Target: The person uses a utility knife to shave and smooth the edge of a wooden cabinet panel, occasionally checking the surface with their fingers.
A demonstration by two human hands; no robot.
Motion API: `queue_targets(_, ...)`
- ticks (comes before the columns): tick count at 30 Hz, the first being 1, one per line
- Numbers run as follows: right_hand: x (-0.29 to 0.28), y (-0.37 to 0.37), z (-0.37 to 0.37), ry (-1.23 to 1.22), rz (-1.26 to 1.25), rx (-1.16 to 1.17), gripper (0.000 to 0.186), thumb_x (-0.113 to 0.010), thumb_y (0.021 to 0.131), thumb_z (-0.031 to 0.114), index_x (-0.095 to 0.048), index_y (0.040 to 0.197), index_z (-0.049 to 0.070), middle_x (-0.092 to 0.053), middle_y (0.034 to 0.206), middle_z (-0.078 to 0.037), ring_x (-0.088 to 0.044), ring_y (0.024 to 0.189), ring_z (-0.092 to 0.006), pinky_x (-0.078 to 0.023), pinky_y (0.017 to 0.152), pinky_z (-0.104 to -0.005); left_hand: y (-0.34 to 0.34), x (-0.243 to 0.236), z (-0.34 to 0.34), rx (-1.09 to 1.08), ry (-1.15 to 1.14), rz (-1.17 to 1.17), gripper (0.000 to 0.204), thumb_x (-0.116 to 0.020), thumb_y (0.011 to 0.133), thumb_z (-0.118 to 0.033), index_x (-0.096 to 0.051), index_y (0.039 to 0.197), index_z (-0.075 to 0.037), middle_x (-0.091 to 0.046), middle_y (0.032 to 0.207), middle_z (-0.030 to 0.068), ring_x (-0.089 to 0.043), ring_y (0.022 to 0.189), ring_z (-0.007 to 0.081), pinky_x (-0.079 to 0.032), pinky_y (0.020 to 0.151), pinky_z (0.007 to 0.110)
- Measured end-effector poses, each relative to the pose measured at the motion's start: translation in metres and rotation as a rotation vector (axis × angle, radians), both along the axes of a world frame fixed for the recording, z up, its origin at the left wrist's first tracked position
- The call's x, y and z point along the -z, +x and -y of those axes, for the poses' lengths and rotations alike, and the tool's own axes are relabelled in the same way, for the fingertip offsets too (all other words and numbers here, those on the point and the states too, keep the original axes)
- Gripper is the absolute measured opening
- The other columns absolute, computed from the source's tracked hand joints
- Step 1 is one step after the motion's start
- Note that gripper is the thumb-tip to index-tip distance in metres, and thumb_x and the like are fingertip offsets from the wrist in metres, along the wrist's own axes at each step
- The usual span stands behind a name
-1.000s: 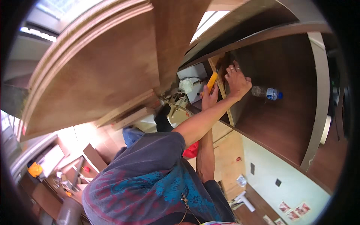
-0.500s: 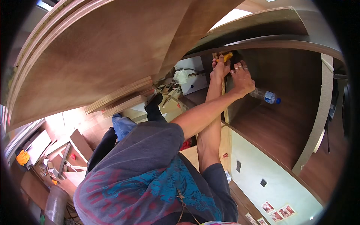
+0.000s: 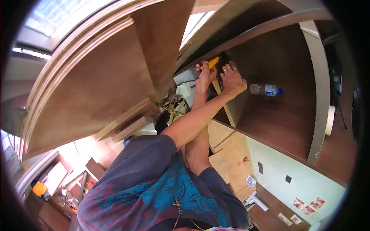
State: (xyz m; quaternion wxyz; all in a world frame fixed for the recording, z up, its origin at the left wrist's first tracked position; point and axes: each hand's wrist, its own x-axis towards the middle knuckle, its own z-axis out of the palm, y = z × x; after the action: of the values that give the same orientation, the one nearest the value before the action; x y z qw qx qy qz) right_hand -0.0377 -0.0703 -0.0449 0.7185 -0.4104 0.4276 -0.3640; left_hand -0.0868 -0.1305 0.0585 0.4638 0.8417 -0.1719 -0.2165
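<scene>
My arms cross in front of me. My left hand point(image 3: 233, 80), with rings on its fingers, reaches over to the right side. Its fingers are stretched out against the dark brown cabinet panel point(image 3: 250, 57), near the panel's edge. Just left of it, my right hand point(image 3: 206, 75) is closed around a yellow tool with a dark end point(image 3: 211, 63); its exact kind is not clear. Below both hands runs a pale wooden strip point(image 3: 224, 104) along the cabinet's edge. A clear plastic bottle point(image 3: 266, 89) with a blue cap lies inside the cabinet, right of my left hand.
Large brown plywood sheets point(image 3: 92, 73) lean on the left. Short stacked boards point(image 3: 127, 121) stick out below them. A crumpled white bundle point(image 3: 183, 90) and loose clutter lie left of my right arm. A pale green wall point(image 3: 277, 165) with sockets is at lower right.
The view has shifted, so the cabinet and boards appear turned. The yellow tool shows more fully in my right hand. My left hand keeps its place beside it on the panel.
</scene>
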Motion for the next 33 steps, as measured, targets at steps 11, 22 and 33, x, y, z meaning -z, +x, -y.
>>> queue_targets(11, 0.001, 0.013, 0.026, 0.188, 0.067, 0.104, 0.011, -0.062, 0.092, 0.018, -0.057, 0.092, 0.007, -0.063, 0.073, -0.003, -0.062, 0.056, -0.0141, -0.041, 0.041, -0.0190, 0.004, 0.001, 0.001, 0.002, 0.050, 0.112, 0.092, -0.070, 0.069, -0.023, -0.023, 0.139, 0.014, -0.036, 0.132, 0.0275, -0.035, 0.125, 0.0415, -0.034, 0.103, 0.051)
queue_targets(22, 0.004, -0.013, 0.010, 0.099, 0.016, 0.100, 0.022, -0.061, 0.093, 0.022, -0.050, 0.101, 0.005, -0.059, 0.067, -0.005, -0.058, 0.048, -0.0150, -0.042, 0.037, -0.0215, -0.005, -0.005, 0.014, 0.081, 0.078, 0.081, 0.093, -0.068, 0.070, -0.022, -0.020, 0.141, 0.014, -0.032, 0.135, 0.0327, -0.030, 0.129, 0.0463, -0.033, 0.106, 0.052)
queue_targets(33, -0.023, -0.038, -0.021, 0.263, 0.152, 0.202, 0.029, -0.056, 0.095, 0.031, -0.047, 0.106, 0.006, -0.054, 0.064, -0.004, -0.052, 0.047, -0.0145, -0.040, 0.040, -0.0238, 0.000, 0.025, 0.011, -0.003, 0.100, 0.275, 0.087, -0.067, 0.067, -0.023, -0.030, 0.138, 0.012, -0.040, 0.126, 0.0326, -0.039, 0.119, 0.0471, -0.038, 0.100, 0.053)
